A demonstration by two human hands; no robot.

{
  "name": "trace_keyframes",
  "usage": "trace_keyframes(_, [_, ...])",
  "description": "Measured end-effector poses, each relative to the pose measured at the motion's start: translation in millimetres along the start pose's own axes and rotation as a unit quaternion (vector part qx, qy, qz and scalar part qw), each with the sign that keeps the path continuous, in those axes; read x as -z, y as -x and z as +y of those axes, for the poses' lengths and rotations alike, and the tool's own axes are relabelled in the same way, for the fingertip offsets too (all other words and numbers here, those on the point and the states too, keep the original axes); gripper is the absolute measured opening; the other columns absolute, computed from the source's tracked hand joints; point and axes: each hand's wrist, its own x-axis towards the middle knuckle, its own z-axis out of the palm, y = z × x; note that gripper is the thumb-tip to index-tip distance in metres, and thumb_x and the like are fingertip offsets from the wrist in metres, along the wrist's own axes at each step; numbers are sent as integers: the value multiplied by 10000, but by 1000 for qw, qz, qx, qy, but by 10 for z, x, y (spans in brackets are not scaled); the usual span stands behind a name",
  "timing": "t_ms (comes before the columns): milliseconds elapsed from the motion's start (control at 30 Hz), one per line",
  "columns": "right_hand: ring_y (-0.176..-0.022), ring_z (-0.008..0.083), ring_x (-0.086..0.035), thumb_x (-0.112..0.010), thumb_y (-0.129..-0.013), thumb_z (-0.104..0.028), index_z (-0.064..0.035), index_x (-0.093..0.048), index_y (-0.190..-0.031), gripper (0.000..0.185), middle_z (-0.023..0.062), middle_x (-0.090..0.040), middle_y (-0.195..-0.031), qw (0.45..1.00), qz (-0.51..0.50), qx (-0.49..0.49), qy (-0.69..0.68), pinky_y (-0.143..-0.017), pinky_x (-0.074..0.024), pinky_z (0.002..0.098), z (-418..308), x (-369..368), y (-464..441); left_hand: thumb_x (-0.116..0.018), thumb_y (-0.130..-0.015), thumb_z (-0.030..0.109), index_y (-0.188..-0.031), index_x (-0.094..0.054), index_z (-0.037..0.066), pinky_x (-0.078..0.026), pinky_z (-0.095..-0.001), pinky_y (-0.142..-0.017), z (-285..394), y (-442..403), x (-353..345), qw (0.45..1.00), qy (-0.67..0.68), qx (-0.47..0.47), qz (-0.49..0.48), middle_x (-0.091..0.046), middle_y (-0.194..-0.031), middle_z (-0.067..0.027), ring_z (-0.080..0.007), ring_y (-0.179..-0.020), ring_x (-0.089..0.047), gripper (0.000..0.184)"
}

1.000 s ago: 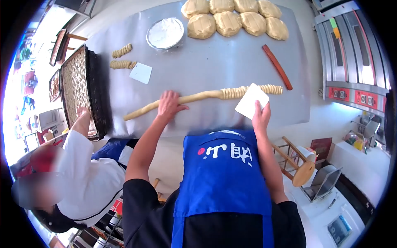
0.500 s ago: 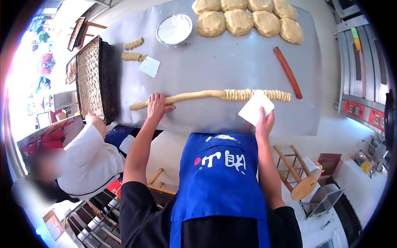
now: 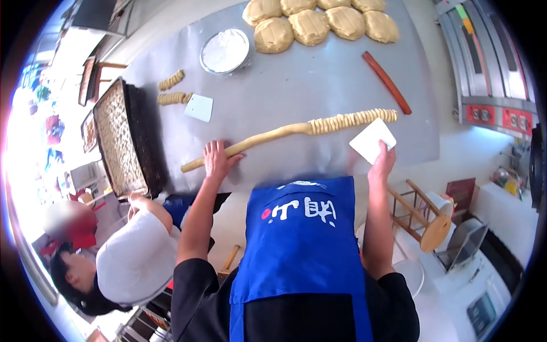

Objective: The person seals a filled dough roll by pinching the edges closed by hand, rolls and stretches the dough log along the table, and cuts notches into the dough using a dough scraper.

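A long dough rope (image 3: pixel 259 138) lies across the metal table. Its right part is cut into several thin slices that still stand in a row. My left hand (image 3: pixel 217 161) rests on the rope near its left end, fingers stretched out over the dough and thumb apart. In my right hand (image 3: pixel 383 162) is a white dough scraper (image 3: pixel 369 139), held by one edge. The scraper is tilted just on the near side of the sliced part; I cannot tell whether its edge touches the slices.
Large dough lumps (image 3: pixel 310 27) sit at the back, beside a bowl of flour (image 3: pixel 224 51). A red-brown stick (image 3: pixel 387 83) lies to the right. Two short sliced dough pieces (image 3: pixel 171 80) and another white scraper (image 3: pixel 199 108) are left. A co-worker (image 3: pixel 137 256) stands by a filled baking tray (image 3: pixel 149 139).
My right hand and the scraper have shifted right and off the slices, toward me. My left hand stays on the rope. The whole view has turned slightly, and the co-worker's head has moved.
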Motion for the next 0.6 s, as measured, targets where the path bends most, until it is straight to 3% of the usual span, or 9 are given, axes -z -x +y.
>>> trace_keyframes(67, [-1109,222,-713,-633,-1008,-189,12,-630,-1393,434,111,-716,-1252,1000,24,-15,-9,-903,-583,364,207,43,64,-918,-750,570,-1336,-615,11,-453,-524,-1062,320,-117,-77,995,71,-33,65,-630,-1238,-173,-400,-1204,-555,865])
trace_keyframes(133, [-870,257,-764,-623,-978,-260,-14,-656,-1345,444,106,-738,-1145,996,71,-46,-13,-554,-585,400,203,-186,339,-928,-766,502,-1436,-570,19,-438,-521,-1097,809,-336,-43,990,121,-57,40,-624,-1272,-171,-400,-1235,-548,900])
trace_keyframes(200, [-986,256,-752,-623,-970,-214,14,-644,-1364,456,113,-728,-1191,995,36,-96,0,-727,-615,400,241,-312,579,-922,-783,473,-1454,-561,27,-430,-516,-1120,1224,-590,-114,969,186,-147,74,-620,-1302,-170,-397,-1236,-548,883])
trace_keyframes(300, [-1220,248,-662,-633,-968,-163,52,-621,-1406,487,126,-696,-1303,999,10,-38,1,-1076,-500,381,231,-519,918,-909,-809,417,-1384,-626,66,-438,-493,-1093,1754,-921,-169,951,226,-195,81,-634,-1252,-135,-357,-1211,-562,731])
trace_keyframes(333, [-1201,243,-666,-631,-978,-169,53,-621,-1401,478,122,-697,-1305,999,6,-26,29,-1055,-513,379,196,-536,986,-909,-809,417,-1384,-626,66,-438,-493,-1093,1850,-994,-240,949,238,-193,80,-634,-1252,-135,-357,-1211,-562,731])
trace_keyframes(400, [-1194,231,-664,-643,-999,-147,46,-623,-1397,443,117,-695,-1312,994,20,3,107,-1048,-512,370,96,-528,1086,-908,-802,378,-1210,-695,77,-455,-446,-1033,1985,-1123,-348,955,181,-234,16,-633,-1161,-105,-308,-1175,-568,550])
trace_keyframes(433, [-1194,231,-664,-643,-999,-147,46,-623,-1397,443,117,-695,-1312,994,20,6,110,-1048,-512,370,113,-468,1075,-896,-816,354,-1095,-713,94,-461,-436,-996,2002,-1140,-386,948,192,-250,44,-627,-1108,-78,-284,-1148,-569,423])
trace_keyframes(533, [-1197,212,-659,-680,-1035,-188,24,-597,-1427,453,111,-688,-1309,993,11,24,113,-1036,-515,369,134,-312,971,-895,-823,329,-1146,-717,101,-465,-438,-1011,2005,-1156,-380,950,192,-248,15,-626,-1142,-83,-296,-1169,-566,433])
trace_keyframes(600, [-1189,201,-673,-728,-1031,-175,6,-586,-1433,463,105,-697,-1298,996,14,-81,-18,-999,-541,372,110,-233,925,-892,-827,308,-1163,-718,103,-467,-439,-1019,2004,-1142,-312,945,222,-241,6,-623,-1157,-83,-300,-1176,-564,430])
